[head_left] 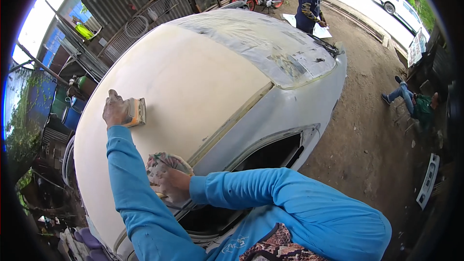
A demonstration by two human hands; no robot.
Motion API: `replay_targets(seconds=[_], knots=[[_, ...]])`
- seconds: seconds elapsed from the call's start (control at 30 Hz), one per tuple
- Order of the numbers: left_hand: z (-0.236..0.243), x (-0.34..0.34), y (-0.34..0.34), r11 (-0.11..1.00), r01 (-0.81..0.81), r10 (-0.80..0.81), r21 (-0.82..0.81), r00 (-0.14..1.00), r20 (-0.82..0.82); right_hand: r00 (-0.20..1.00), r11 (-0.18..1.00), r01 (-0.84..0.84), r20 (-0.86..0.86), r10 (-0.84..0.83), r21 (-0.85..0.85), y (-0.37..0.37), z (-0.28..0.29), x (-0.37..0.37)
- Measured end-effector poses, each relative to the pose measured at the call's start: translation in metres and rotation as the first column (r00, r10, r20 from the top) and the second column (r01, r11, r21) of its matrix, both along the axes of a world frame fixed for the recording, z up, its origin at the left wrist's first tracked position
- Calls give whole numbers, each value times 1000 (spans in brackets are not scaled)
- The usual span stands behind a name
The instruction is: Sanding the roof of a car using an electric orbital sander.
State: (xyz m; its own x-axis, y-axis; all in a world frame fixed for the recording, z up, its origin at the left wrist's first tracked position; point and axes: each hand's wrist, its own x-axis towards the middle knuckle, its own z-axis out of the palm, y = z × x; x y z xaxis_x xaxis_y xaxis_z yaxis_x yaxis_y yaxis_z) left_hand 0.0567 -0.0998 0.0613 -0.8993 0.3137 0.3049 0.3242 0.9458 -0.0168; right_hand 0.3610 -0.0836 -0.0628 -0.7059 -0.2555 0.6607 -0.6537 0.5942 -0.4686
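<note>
My left hand (116, 108) is closed around an orange-and-black hand sander (137, 112) with a flat squarish pad. The sander rests on the cream-coloured car roof (164, 67), left of the roof's middle. My right hand (171, 186) grips a bunched, patterned cloth (166, 162) near the roof's near edge, above the side window opening. Both arms are in blue sleeves, and the left one reaches across the roof. How the right fingers lie within the cloth is partly hidden.
Plastic sheeting (241, 34) masks the windscreen. A dark side window opening (268, 152) lies near my right arm. A person in dark clothes (309, 7) stands beyond the car, and another person (418, 104) sits at right. A loose bumper (428, 181) lies on the dirt ground.
</note>
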Motion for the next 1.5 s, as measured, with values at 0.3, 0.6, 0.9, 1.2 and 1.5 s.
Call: replay_targets(seconds=[0.3, 0.6, 0.9, 1.2, 1.5], knots=[[1, 2, 0, 1000, 27, -27, -10, 1000, 2, 840, 845, 471, 164, -518, 254, 274, -6, 14], [15, 7, 30, 995, -70, 76, -69, 994, 83, 478, 656, 647, 463, -746, 388, 403, -11, 2], [21, 12, 35, 993, -86, 93, -75, 992, 85, 192, 410, 845, 521, -832, 344, 457, -3, -90], [22, 11, 39, 991, -82, 88, -106, 995, 54, 697, 807, 541, 411, -588, 237, 346, 4, -140], [14, 7, 37, 993, -94, 94, -72, 996, -4, 742, 839, 516, 400, -538, 171, 349, -10, -137]])
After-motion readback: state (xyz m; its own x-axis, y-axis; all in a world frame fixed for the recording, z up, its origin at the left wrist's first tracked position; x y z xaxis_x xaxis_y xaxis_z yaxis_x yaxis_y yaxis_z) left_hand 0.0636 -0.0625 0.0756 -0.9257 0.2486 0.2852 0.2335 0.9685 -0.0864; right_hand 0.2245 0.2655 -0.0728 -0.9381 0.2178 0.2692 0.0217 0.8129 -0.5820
